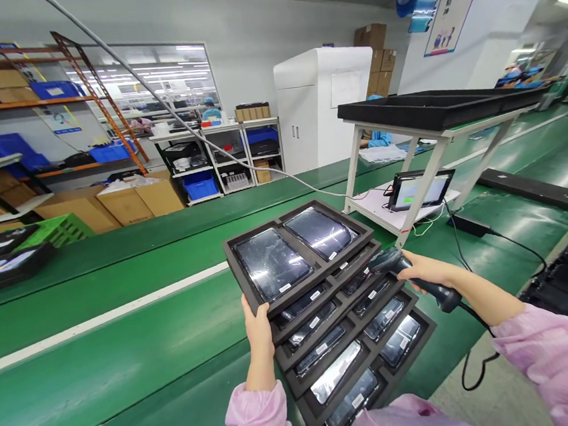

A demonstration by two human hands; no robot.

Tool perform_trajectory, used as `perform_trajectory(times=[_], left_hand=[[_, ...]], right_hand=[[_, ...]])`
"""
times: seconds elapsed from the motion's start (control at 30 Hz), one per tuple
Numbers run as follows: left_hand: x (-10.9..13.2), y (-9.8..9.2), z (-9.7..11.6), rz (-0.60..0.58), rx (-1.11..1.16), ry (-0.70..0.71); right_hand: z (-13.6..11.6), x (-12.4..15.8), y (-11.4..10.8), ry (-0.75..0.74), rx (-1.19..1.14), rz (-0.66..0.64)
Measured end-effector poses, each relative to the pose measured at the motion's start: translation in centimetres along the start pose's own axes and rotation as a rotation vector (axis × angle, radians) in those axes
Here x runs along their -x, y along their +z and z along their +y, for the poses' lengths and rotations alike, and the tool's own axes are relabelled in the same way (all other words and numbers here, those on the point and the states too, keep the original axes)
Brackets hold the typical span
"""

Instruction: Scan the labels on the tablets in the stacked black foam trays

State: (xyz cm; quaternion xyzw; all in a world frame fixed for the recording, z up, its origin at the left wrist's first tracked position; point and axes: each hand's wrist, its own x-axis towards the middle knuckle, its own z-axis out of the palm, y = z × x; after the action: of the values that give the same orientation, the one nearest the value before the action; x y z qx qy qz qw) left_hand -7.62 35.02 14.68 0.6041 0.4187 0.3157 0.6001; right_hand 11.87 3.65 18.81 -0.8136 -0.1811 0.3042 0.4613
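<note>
My right hand (423, 270) is wrapped round the handle of a black barcode scanner (445, 296), whose head is over the right side of the stacked trays. Several black foam trays (291, 366) are stacked in steps toward me, each holding dark glossy tablets with small white labels. On the top tray lie two tablets: a left one (271, 264) and a right one (320, 231). My left hand (258, 326) grips the near left corner of the top tray, thumb on the rim and the other fingers partly hidden.
The trays rest on a green conveyor bench (166, 345). A white stand (352, 166) to the right bears large black trays (395, 114), with a lit tablet screen (420, 190) on its lower shelf. A scanner cable hangs at right. Boxes and a green crate (67, 230) stand at left.
</note>
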Motion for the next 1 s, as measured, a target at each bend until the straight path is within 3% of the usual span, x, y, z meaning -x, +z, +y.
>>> perform_trajectory(times=[0.2, 0.3, 0.47, 0.63, 0.73, 1.0], left_hand=[[-0.1, 0.1, -0.6, 0.005, 0.016, 0.005], [-0.1, 0.1, -0.9, 0.015, 0.027, -0.004], [0.1, 0.1, -1.0, 0.002, 0.047, -0.001], [0.2, 0.1, -1.0, -0.009, 0.042, -0.002], [0.2, 0.1, -1.1, -0.012, 0.041, 0.002], [0.3, 0.2, -1.1, -0.023, 0.054, 0.018]], right_hand=[[0.2, 0.9, 0.3, 0.035, 0.038, -0.001], [-0.2, 1.9, 1.6, 0.008, 0.041, -0.047], [-1.4, 4.1, 8.0, -0.041, -0.068, -0.271], [-2.1, 4.7, 13.6, 0.006, -0.13, -0.306], [-2.1, 4.5, 14.5, 0.011, -0.13, -0.281], [-1.4, 4.4, 14.6, -0.039, -0.197, -0.25]])
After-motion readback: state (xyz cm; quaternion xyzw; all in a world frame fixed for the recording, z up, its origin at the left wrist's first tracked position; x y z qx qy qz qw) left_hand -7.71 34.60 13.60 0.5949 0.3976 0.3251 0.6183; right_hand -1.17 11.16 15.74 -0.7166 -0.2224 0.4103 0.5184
